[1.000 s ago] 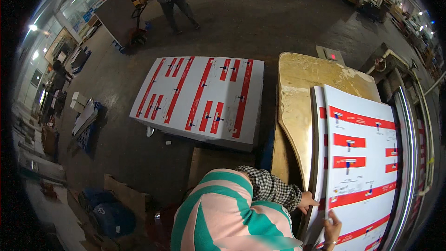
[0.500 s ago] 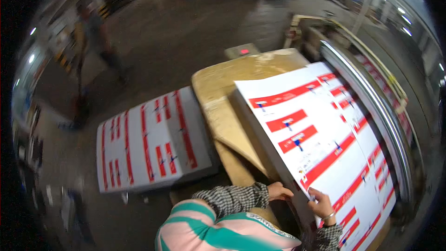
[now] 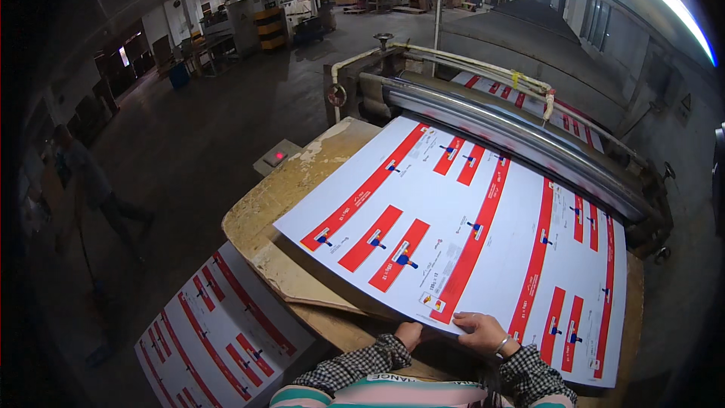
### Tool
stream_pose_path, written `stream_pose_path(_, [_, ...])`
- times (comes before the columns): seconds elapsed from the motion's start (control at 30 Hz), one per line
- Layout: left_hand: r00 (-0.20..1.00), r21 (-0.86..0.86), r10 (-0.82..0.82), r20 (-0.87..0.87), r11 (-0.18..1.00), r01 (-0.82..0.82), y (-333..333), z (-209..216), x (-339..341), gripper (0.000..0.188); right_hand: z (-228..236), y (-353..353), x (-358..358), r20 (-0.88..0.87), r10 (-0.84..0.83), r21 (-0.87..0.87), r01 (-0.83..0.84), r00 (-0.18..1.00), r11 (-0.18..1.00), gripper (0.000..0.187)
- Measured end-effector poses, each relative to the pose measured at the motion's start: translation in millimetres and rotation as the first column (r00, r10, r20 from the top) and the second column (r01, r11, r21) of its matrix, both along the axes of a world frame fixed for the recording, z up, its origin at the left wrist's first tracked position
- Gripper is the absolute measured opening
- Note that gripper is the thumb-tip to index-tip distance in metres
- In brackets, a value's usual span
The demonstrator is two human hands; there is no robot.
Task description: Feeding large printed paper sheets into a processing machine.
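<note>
A large white printed sheet with red bands lies on the worn wooden feed table, its far edge against the metal rollers. At its near edge, my right hand pinches the sheet, thumb on top and fingertips partly hidden. A bracelet circles that wrist. Just left of it, my left hand is closed at the near edge of the table, beneath the sheet's level; what its curled fingers hold, if anything, is hidden. Checked sleeves cover both forearms.
A stack of similar sheets stands lower at the left. A control box with a lit red button sits beside the table. Pale pipes frame the roller machine, with more printed material beyond it. A person walks at the far left.
My view has swung right and up, so the rollers now lie ahead and the stack sits lower left. Both hands stay by the sheet's near edge. The person at left has stepped along.
</note>
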State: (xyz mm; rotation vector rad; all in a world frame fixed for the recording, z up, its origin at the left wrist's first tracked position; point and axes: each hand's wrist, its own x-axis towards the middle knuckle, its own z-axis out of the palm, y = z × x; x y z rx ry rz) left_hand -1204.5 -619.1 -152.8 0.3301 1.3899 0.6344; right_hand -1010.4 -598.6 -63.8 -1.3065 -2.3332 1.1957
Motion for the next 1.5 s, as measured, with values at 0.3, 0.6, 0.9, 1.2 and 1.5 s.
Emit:
stream_pose_path(0.3, [0.902, 0.24, 0.04, 0.429, 0.958, -0.156, -0.2, 7.4, -4.6, 0.034, -47.4, 77.3, -4.6, 0.083, -0.291, 0.284, 0.257, 0.953, 0.924, 0.057])
stream_pose_path(0.6, [0.903, 0.265, -0.073, 0.423, 0.963, -0.047, -6.5, 0.7, -13.8, 0.029, -3.7, 27.3, -9.7, 0.224, 0.214, 0.044, -0.229, 0.951, 0.972, 0.071])
stream_pose_path(0.9, [0.979, 0.278, 0.142, 0.144, 0.944, -0.178, -5.3, -32.7, -1.8, 0.019, 64.7, 16.5, -1.2, -0.076, -0.04, 0.177, 0.053, 0.996, 0.983, 0.032])
stream_pose_path(1.2, [0.934, 0.177, 0.204, 0.292, 0.949, -0.262, -2.3, -22.8, 4.6, 0.02, -4.0, 21.0, 5.6, 0.038, 0.051, 0.014, -0.051, 0.998, 0.999, 0.037])
stream_pose_path(1.5, [0.928, 0.215, 0.04, 0.371, 0.968, -0.128, 2.4, -3.6, 4.8, 0.036, -83.5, 61.5, -2.6, 0.167, 0.049, 0.375, -0.11, 0.985, 0.92, 0.087])
